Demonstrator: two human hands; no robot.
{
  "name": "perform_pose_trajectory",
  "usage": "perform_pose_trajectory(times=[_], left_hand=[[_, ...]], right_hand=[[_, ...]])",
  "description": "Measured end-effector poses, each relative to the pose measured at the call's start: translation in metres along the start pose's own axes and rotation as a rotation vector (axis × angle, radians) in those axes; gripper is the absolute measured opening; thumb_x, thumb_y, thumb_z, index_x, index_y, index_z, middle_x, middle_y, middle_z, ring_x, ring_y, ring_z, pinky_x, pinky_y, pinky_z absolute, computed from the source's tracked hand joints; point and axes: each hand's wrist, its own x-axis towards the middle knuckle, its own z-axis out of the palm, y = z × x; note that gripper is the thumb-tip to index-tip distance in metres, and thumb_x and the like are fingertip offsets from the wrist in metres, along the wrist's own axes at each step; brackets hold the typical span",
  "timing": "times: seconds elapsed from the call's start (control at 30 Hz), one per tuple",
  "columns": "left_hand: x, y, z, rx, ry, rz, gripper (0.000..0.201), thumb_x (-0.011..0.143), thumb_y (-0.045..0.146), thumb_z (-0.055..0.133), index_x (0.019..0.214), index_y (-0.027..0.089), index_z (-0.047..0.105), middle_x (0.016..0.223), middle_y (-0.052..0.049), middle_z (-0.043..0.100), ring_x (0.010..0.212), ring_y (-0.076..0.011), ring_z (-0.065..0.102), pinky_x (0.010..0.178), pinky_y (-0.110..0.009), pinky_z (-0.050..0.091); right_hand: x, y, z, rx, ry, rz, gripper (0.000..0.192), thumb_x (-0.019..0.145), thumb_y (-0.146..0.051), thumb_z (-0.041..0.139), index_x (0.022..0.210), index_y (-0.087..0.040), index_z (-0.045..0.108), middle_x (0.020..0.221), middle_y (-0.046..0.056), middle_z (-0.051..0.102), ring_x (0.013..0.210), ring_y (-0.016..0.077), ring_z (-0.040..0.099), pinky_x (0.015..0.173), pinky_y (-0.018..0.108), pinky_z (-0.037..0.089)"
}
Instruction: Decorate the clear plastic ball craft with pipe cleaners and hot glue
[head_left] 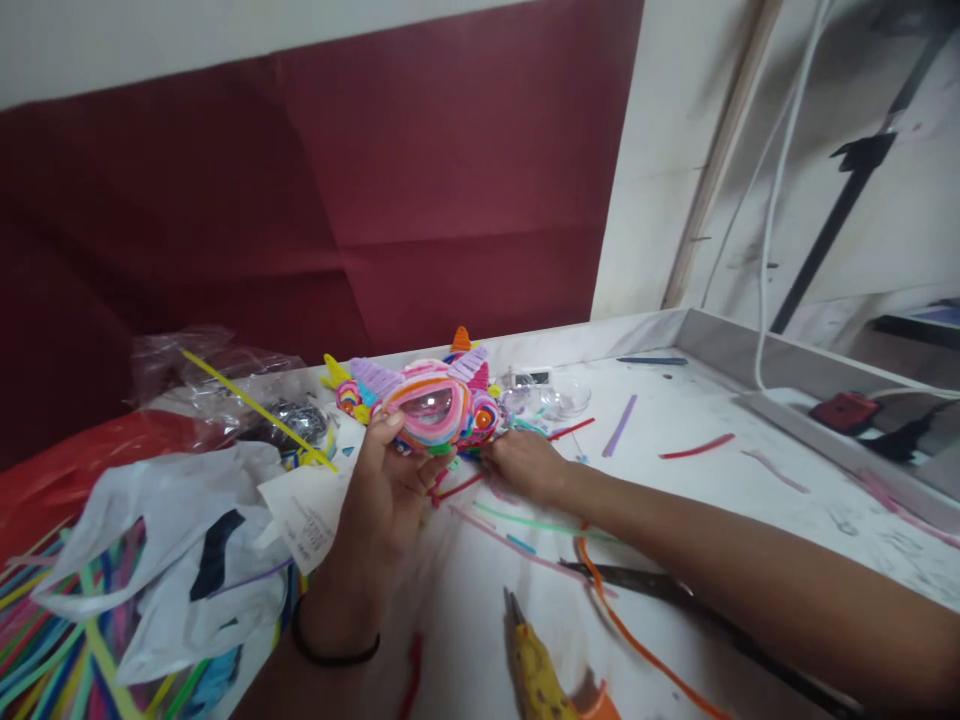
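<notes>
A colourful pipe-cleaner craft piece [472, 385] with lilac, pink, blue and orange spikes and a clear oval window is held up over the white table. My left hand [390, 480] grips its lower left edge, thumb on the front. Close to the lower right side of the piece is my right hand [525, 465], its fingers curled together. What those fingers hold, if anything, is hidden behind the hand. A red pipe cleaner [461, 487] shows below the piece, between the two hands.
Yellow-handled pliers [536, 660], scissors [637, 577] and an orange pipe cleaner [626, 630] lie in front. Cut pieces, including a purple strip [619, 425], are scattered right. A white plastic bag [180, 500] covers bundled pipe cleaners at left. A raised rim [750, 360] borders the table.
</notes>
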Motion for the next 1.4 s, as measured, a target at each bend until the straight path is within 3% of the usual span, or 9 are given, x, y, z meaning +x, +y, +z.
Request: perform_pose_trajectory(times=[0.17,0.4,0.57,0.67,0.83,0.93,1.03,1.23,1.4], left_hand=[[0.002,-0.001,-0.005,-0.042,-0.013,0.009,0.028,0.071,0.019,0.074,0.096,0.021,0.063,0.089,-0.003,0.073,0.068,-0.0165,0.068,0.057,-0.026,0.06],[0.007,-0.003,-0.011,-0.06,0.059,-0.001,0.038,0.069,0.021,0.075,0.102,0.022,0.057,0.096,-0.003,0.07,0.072,-0.0173,0.068,0.059,-0.029,0.06],[0.006,0.006,-0.007,-0.047,0.064,0.021,0.024,0.071,0.021,0.071,0.092,0.019,0.059,0.088,-0.004,0.071,0.068,-0.0183,0.069,0.059,-0.03,0.061],[0.005,0.012,-0.005,-0.042,0.095,0.051,0.015,0.076,0.02,0.066,0.09,0.018,0.06,0.084,-0.003,0.072,0.066,-0.0179,0.069,0.057,-0.029,0.061],[0.006,0.018,-0.005,-0.052,0.133,0.062,0.011,0.082,0.017,0.061,0.093,0.018,0.063,0.084,-0.003,0.074,0.067,-0.0167,0.071,0.059,-0.026,0.061],[0.006,0.021,-0.004,-0.069,0.165,0.069,0.01,0.085,0.015,0.057,0.091,0.018,0.065,0.082,-0.003,0.075,0.065,-0.0155,0.071,0.058,-0.026,0.062],[0.005,0.024,-0.001,-0.076,0.176,0.072,0.012,0.087,0.015,0.054,0.089,0.017,0.065,0.081,-0.004,0.076,0.064,-0.0162,0.071,0.057,-0.027,0.062],[0.005,0.024,0.0,-0.071,0.162,0.087,0.009,0.083,0.016,0.058,0.088,0.017,0.064,0.079,-0.004,0.075,0.062,-0.0179,0.071,0.056,-0.029,0.063],[0.007,0.019,-0.005,-0.078,0.131,0.094,0.017,0.076,0.019,0.067,0.092,0.018,0.064,0.086,-0.004,0.075,0.067,-0.0186,0.071,0.057,-0.029,0.062]], right_hand=[[0.015,-0.015,0.01,-0.033,0.022,0.054,0.032,0.093,-0.012,0.047,0.103,-0.012,0.077,0.101,0.021,0.078,0.098,0.0317,0.075,0.076,0.037,0.055],[0.005,-0.018,0.005,-0.049,0.063,0.08,0.032,0.089,-0.007,0.049,0.1,-0.016,0.078,0.099,0.018,0.08,0.094,0.0301,0.076,0.074,0.034,0.054],[-0.017,-0.014,-0.007,-0.01,0.115,0.068,0.03,0.092,-0.012,0.049,0.107,-0.018,0.074,0.103,0.016,0.079,0.095,0.0276,0.075,0.075,0.032,0.051],[-0.032,-0.009,-0.01,0.069,0.173,0.018,0.022,0.092,-0.016,0.051,0.1,-0.018,0.072,0.103,0.012,0.077,0.091,0.024,0.073,0.073,0.029,0.049],[-0.052,0.001,-0.007,0.333,0.369,-0.198,0.019,0.081,-0.01,0.054,0.091,-0.018,0.068,0.098,0.009,0.071,0.081,0.0193,0.067,0.071,0.027,0.048],[-0.058,0.005,-0.004,0.59,0.471,-0.283,0.015,0.079,-0.009,0.053,0.082,-0.019,0.064,0.077,0.002,0.065,0.065,0.0143,0.058,0.063,0.025,0.044],[-0.06,0.009,-0.004,0.845,0.48,-0.212,0.009,0.082,-0.018,0.056,0.073,-0.019,0.06,0.063,-0.002,0.057,0.057,0.012,0.048,0.056,0.024,0.038],[-0.061,0.016,-0.007,1.379,0.384,-0.036,0.041,0.068,-0.048,0.082,0.065,-0.02,0.053,0.06,-0.002,0.06,0.054,0.0115,0.051,0.053,0.025,0.037],[-0.07,0.019,-0.011,1.476,0.317,0.072,0.047,0.06,-0.056,0.087,0.067,-0.017,0.061,0.059,-0.001,0.064,0.052,0.0112,0.053,0.053,0.026,0.039]])
